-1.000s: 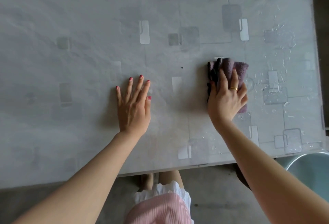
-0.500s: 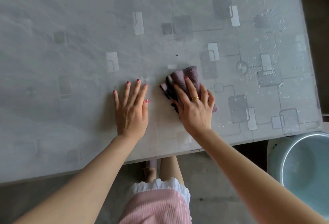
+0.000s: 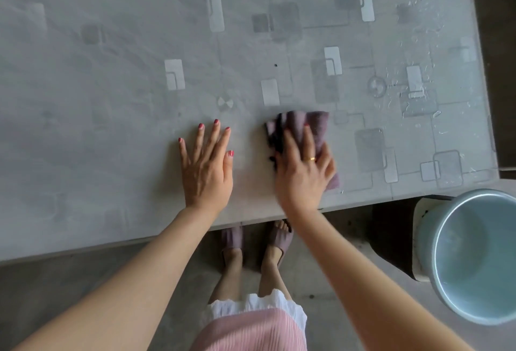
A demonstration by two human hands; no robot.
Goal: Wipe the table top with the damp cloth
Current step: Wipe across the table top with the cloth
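The grey patterned table top [image 3: 111, 85] fills the upper part of the head view. A folded mauve cloth [image 3: 314, 127] lies on it near the front edge, right of centre. My right hand [image 3: 303, 169] presses flat on the cloth with straight, spread fingers, blurred by motion. My left hand [image 3: 205, 166] rests flat on the bare table just left of the cloth, fingers straight and holding nothing. Water droplets [image 3: 418, 91] glisten on the right part of the table.
A pale blue bucket [image 3: 474, 255] stands on the floor beside the table's front right corner. My feet in mauve slippers [image 3: 276, 241] are under the front edge. The table's right edge [image 3: 487, 99] is close to the wet area.
My right hand slid the cloth from the right toward my left hand and the front edge, then back a little to the right. My left hand stayed flat in place.
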